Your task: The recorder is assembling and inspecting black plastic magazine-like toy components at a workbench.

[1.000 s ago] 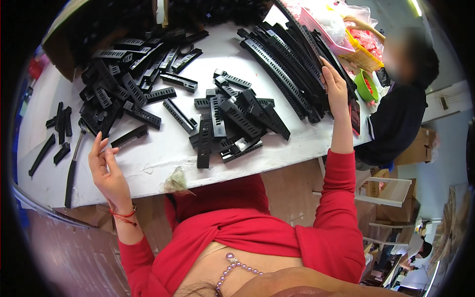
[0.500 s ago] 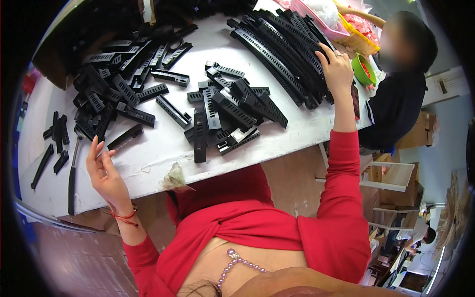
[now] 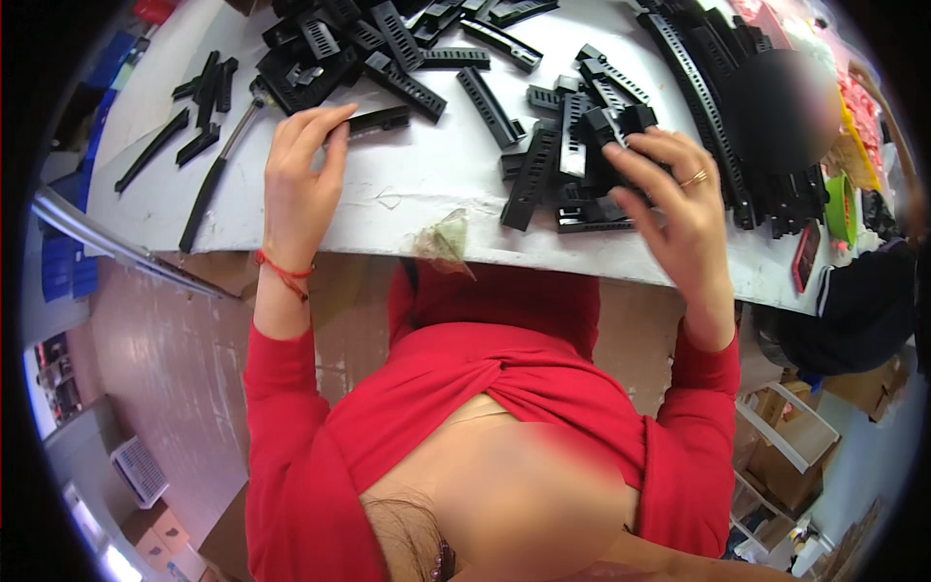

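Observation:
My left hand (image 3: pixel 304 170) is at the front left of the table, its thumb and forefinger closed at the near end of a short black slotted plastic piece (image 3: pixel 383 121). That end is hidden behind my fingers, and the piece still lies low by the table top. Over the right side of a small pile of similar black slotted pieces (image 3: pixel 531 175) hovers my right hand (image 3: pixel 674 184). Its fingers are bent but apart, with nothing visibly held. Whether its fingertips touch the pieces under them cannot be made out.
A black-handled tool (image 3: pixel 206 199) lies left of my left hand. Plastic film (image 3: pixel 446 241) sits at the front edge. A larger heap (image 3: pixel 320 58) stands behind; long black strips (image 3: pixel 693 87), a phone (image 3: pixel 806 256), a green bowl (image 3: pixel 839 209) and another person's dark sleeve (image 3: pixel 863 310) are at the right.
My view has swung down and left. My right hand has left the long strips and come over to the small pile. My left hand has reached the single piece and closed on its end.

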A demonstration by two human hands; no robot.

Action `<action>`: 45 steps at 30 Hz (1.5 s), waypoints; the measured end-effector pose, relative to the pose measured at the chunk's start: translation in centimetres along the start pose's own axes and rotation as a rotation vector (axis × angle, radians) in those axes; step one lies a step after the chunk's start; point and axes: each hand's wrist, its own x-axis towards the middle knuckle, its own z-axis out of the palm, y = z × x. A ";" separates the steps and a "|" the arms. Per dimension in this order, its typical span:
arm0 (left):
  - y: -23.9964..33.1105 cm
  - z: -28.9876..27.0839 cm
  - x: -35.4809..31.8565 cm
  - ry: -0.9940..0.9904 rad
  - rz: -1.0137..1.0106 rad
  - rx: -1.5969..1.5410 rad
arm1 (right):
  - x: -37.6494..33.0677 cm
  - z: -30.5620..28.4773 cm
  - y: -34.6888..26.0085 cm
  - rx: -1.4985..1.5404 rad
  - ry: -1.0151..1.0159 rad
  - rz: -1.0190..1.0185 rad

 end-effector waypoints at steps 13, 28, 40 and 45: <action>1.9 0.0 -1.3 0.005 -0.093 -0.212 | 0.5 6.3 -9.0 0.509 0.120 0.011; 6.1 2.9 -3.2 -0.197 -0.532 -1.682 | 6.3 9.1 -10.7 1.097 0.217 0.316; 4.8 -0.7 -1.3 -0.167 -0.405 -1.053 | 6.4 9.8 -9.2 0.284 0.301 0.172; 5.6 -0.3 -2.1 -0.183 -0.248 -0.764 | 4.3 8.0 -7.9 0.204 0.321 0.111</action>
